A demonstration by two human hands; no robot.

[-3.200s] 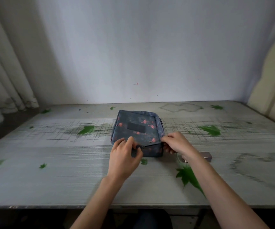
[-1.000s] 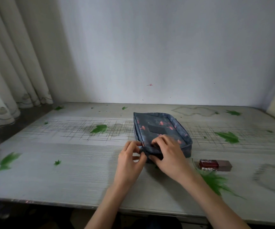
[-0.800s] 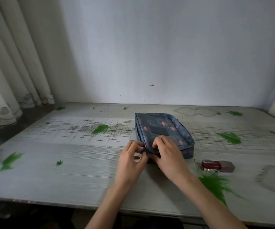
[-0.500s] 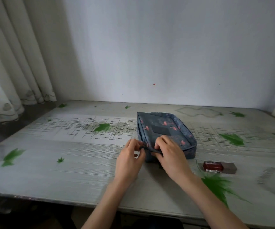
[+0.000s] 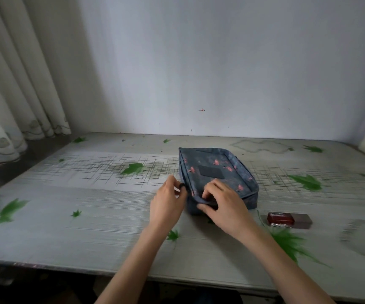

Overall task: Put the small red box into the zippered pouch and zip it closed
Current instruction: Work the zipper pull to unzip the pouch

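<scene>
1. The zippered pouch (image 5: 219, 172), dark blue with small pink figures, lies flat on the table (image 5: 89, 216). It sits a little past the middle, and its far edge is near the wall (image 5: 221, 62) but apart from it.
2. The left hand (image 5: 166, 207) is at the pouch's near left corner. Its thumb and forefinger are curled close together and pinch a small dark zipper pull (image 5: 183, 186) on the pouch's left edge.
3. The right hand (image 5: 223, 205) covers that same near corner. Its fingers bend down onto the top panel and the thumb is tucked under a raised fabric lip, so it grips the pouch's near edge.
4. The hands hide how far the zipper is open along that edge.
5. The small red box (image 5: 280, 218) lies on its side on the table, outside the pouch. It is right of the pouch's near right corner, near it but not touching, just beyond the right forearm.
6. Wide table surface runs from the left hand to the table's left edge, where a curtain (image 5: 12, 84) hangs beyond the far corner.
7. A broad strip of table lies between the hands and the near edge, which both forearms cross.
8. More table surface extends right of the box.
</scene>
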